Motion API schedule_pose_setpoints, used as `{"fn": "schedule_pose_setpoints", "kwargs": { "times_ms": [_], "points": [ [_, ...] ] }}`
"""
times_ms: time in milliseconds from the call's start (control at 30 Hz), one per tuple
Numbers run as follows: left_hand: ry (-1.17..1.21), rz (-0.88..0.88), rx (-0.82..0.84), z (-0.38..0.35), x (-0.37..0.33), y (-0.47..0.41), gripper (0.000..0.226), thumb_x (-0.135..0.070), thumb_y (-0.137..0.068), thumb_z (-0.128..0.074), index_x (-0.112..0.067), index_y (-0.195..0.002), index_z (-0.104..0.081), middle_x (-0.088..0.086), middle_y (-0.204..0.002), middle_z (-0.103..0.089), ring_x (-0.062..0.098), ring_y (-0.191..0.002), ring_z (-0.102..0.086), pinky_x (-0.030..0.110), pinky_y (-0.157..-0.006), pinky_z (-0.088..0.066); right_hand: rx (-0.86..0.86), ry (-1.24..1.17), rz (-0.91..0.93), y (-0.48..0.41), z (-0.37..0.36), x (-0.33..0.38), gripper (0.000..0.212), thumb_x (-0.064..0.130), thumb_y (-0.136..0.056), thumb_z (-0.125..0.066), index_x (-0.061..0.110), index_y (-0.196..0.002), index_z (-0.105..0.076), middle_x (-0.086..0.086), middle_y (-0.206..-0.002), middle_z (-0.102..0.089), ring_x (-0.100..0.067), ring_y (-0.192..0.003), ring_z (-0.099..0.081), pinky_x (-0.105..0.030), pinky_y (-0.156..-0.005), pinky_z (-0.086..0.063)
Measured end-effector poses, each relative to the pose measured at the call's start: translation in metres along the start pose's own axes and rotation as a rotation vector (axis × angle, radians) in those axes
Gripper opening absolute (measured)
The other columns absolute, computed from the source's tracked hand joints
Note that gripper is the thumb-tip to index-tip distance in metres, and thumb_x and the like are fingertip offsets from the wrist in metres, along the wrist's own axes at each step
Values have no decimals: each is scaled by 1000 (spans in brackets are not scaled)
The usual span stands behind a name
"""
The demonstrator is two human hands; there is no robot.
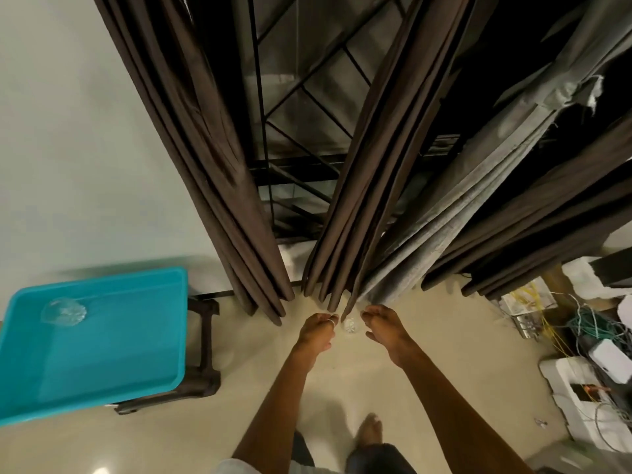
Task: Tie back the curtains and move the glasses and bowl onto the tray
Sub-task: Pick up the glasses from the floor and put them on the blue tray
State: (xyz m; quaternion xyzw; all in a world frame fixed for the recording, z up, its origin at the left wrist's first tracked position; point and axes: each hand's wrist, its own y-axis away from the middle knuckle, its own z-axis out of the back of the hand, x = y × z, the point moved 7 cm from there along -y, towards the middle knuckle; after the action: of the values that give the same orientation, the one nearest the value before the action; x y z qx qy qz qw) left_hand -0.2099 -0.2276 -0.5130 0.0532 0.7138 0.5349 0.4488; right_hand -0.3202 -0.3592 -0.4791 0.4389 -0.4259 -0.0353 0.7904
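Note:
Two brown curtains hang in front of me, the left curtain (205, 159) and the right curtain (372, 172), with a gap between them showing a dark window grille. A small clear glass (349, 325) stands on the floor at the hem of the right curtain. My left hand (316, 331) and my right hand (384, 328) reach down on either side of the glass, fingers loosely curved, neither plainly touching it. A turquoise tray (136, 354) sits on a dark stool at the left, with a clear glass bowl (63, 312) in its far left corner.
A grey curtain (478, 186) hangs right of the brown one. Tangled cables (581, 323) and white foam pieces (581, 398) clutter the floor at the right. The dark stool (205, 354) stands under the tray. My foot (369, 429) is on the beige floor below.

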Motion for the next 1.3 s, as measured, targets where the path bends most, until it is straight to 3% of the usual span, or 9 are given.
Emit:
{"fn": "schedule_pose_setpoints", "kwargs": {
  "times_ms": [133,367,433,567,667,967,1100,1200,1300],
  "points": [
    [3,15,-57,-26,1,-10,17,-18,-100,-53,-17,-112,-65,8,-109,-65,21,-98,-62,33,-84,-52,42,45,-13,-29,29,-4,10,9,-99,-61,13,-107,-65,-14,-115,-64,-24,-102,-59,-47,-104,-53],
    [-140,97,-113,-103,11,-37,32,-2,-101,-48,-1,-130,-62,19,-131,-64,36,-115,-63,45,-101,-50,181,229,-17,-89,94,-27,15,8,-101,-57,2,-111,-67,-22,-120,-64,-38,-112,-62,-53,-106,-49],
    [-99,117,-150,-123,18,-52,34,-3,-101,-48,-3,-131,-62,19,-130,-65,29,-106,-64,44,-98,-53,230,329,7,-107,110,-34,11,15,-101,-57,15,-109,-65,-15,-123,-64,-32,-120,-60,-47,-107,-48],
    [65,162,-178,-158,38,-86,37,1,-101,-47,-1,-137,-56,13,-108,-66,24,-90,-62,32,-74,-52,272,458,35,-153,134,-62,5,23,-100,-58,22,-95,-61,-3,-99,-57,-22,-93,-55,-28,-78,-45],
    [110,187,-208,-175,52,-113,37,0,-101,-48,-1,-137,-57,14,-111,-64,27,-99,-62,39,-88,-53,285,507,40,-189,143,-85,4,26,-99,-55,24,-96,-56,-3,-94,-57,-18,-82,-55,-22,-61,-40],
    [-72,181,-178,-181,131,-267,43,-3,-100,-44,-6,-143,-52,16,-136,-61,38,-120,-61,50,-108,-47,311,388,-96,-338,103,-193,26,18,-93,-56,27,-73,-44,7,-72,-45,-15,-72,-45,-33,-74,-44],
    [-153,197,-166,-176,180,-335,45,-9,-95,-47,-12,-139,-57,14,-131,-64,33,-122,-60,47,-109,-47,342,349,-113,-399,76,-248,13,22,-94,-57,28,-105,-57,5,-105,-59,-18,-103,-56,-40,-103,-49],
    [-218,179,-163,-174,204,-382,29,-18,-89,-48,-28,-109,-66,8,-121,-65,30,-115,-61,49,-106,-49,331,345,-110,-439,57,-276,45,21,-95,-57,19,-139,-51,-2,-142,-57,-24,-129,-55,-48,-110,-48],
    [-251,145,-172,-169,226,-427,45,-14,-95,-45,-22,-138,-58,5,-140,-60,29,-127,-57,47,-109,-46,335,337,-116,-480,39,-302,32,15,-94,-55,17,-125,-52,0,-125,-59,-19,-114,-53,-43,-104,-48]
  ]
}}
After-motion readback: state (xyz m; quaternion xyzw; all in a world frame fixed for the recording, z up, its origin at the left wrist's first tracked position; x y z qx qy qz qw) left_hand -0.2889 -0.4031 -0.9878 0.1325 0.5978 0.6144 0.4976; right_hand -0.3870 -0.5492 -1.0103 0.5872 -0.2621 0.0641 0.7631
